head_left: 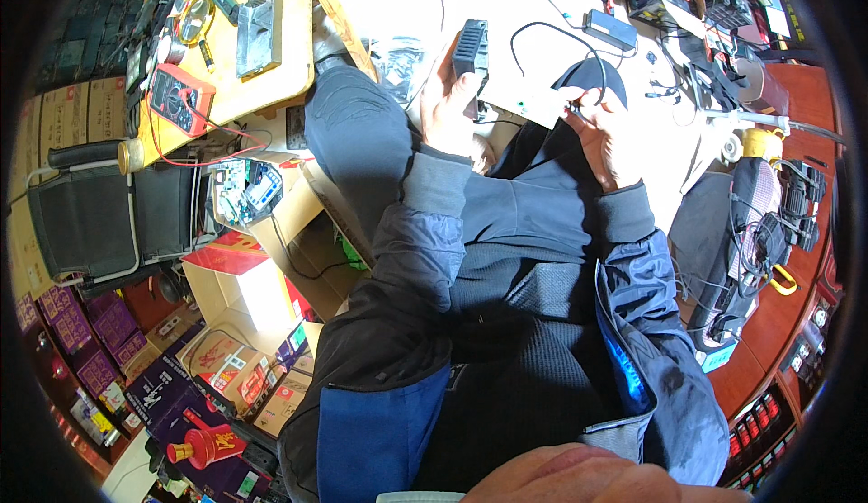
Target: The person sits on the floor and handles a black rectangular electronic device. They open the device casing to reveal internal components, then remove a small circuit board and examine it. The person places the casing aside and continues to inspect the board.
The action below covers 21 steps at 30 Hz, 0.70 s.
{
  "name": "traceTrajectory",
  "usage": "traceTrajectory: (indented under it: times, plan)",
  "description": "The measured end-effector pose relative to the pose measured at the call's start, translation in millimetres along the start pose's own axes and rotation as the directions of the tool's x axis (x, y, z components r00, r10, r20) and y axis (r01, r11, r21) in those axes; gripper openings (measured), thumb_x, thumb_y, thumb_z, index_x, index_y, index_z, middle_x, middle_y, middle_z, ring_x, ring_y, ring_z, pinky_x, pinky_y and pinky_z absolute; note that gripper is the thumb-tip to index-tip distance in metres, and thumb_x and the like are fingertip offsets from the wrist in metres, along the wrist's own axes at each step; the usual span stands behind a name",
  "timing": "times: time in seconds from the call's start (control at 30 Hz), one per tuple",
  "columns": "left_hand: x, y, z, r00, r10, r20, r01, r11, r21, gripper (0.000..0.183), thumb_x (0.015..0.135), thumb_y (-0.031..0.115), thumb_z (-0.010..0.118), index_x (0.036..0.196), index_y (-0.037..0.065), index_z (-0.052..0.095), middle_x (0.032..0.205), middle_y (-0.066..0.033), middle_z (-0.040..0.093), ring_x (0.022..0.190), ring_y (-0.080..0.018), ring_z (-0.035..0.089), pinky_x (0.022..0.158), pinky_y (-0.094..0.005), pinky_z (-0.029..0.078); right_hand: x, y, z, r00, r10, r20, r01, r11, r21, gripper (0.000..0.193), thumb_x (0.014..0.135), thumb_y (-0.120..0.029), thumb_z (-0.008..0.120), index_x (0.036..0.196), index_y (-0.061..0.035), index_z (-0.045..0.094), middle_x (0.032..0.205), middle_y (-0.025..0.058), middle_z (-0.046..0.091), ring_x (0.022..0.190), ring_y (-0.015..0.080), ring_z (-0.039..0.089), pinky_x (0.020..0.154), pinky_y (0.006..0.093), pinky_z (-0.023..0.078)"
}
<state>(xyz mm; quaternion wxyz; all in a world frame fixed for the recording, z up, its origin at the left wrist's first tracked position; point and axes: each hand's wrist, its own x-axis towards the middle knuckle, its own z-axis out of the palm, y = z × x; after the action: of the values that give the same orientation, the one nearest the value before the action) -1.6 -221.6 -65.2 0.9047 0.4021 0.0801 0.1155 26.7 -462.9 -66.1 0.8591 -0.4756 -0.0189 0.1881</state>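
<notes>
Above my lap, my left hand (445, 112) grips a small black box with a slotted side (470, 49), held roughly upright. My right hand (604, 137) is to the right of it, its fingers pinched on the end of a black cable (533, 27) that loops up and over. Which connector sits at that end is too small to make out. Beside those fingertips is a pale, flat piece (542, 107); whether it is held or lies behind them I cannot tell. The two hands are apart.
A black power adapter (609, 30) lies on the bright floor beyond my right hand. At left stands a wooden table (276, 87) with a red multimeter (181, 99) and a grey tray (259, 33). Open cartons (244, 299) and a folding chair (86, 218) are lower left.
</notes>
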Motion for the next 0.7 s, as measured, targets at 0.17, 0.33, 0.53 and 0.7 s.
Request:
traceTrajectory:
  times: [0.17, 0.33, 0.53, 0.7]
  plan:
    - [0, 0, -3, 1.0, 0.013, 0.003, -0.013, 0.998, 0.06, 0.074, 0.088, 0.024, 0.08, 0.148, -0.005, 0.046, 0.135, -0.0134, 0.062, 0.12, -0.0238, 0.062, 0.105, -0.0352, 0.049, -1, -3, 2, 1.0, -0.018, 0.024, 0.018, 1.0, 0.013, 0.007, 0.097, -0.013, 0.059, 0.099, -0.0068, 0.059, 0.105, 0.0082, 0.063, 0.115, 0.0265, 0.064, 0.105, 0.0476, 0.051]
    - [-7, 4, -4, 0.964, 0.244, 0.108, -0.261, 0.785, 0.562, 0.068, 0.086, 0.024, 0.079, 0.141, -0.003, 0.051, 0.132, -0.0151, 0.062, 0.118, -0.0262, 0.062, 0.102, -0.0358, 0.05, -1, -5, 1, 1.0, 0.01, 0.023, -0.01, 1.0, -0.006, 0.006, 0.097, -0.012, 0.059, 0.097, -0.0086, 0.055, 0.102, 0.0055, 0.061, 0.114, 0.0245, 0.064, 0.104, 0.0456, 0.052]
    - [-6, 11, 4, 0.933, 0.34, 0.122, -0.342, 0.722, 0.601, 0.048, 0.076, 0.014, 0.078, 0.121, 0.002, 0.064, 0.126, -0.0209, 0.061, 0.113, -0.0329, 0.063, 0.094, -0.0395, 0.054, -1, 0, -4, 1.0, 0.007, 0.018, -0.006, 0.999, -0.032, 0.009, 0.098, -0.014, 0.059, 0.094, -0.0092, 0.053, 0.098, 0.0027, 0.056, 0.11, 0.0212, 0.063, 0.102, 0.0441, 0.053]
    - [-4, 14, 8, 0.997, 0.061, 0.038, -0.063, 0.996, 0.065, 0.072, 0.086, 0.027, 0.078, 0.143, -0.005, 0.048, 0.128, -0.0147, 0.063, 0.114, -0.0238, 0.063, 0.099, -0.0343, 0.052, -2, 4, -4, 1.0, -0.02, -0.003, 0.02, 1.0, 0.013, 0.008, 0.098, -0.013, 0.06, 0.101, -0.0064, 0.056, 0.103, 0.0064, 0.061, 0.107, 0.0212, 0.064, 0.101, 0.0435, 0.053]
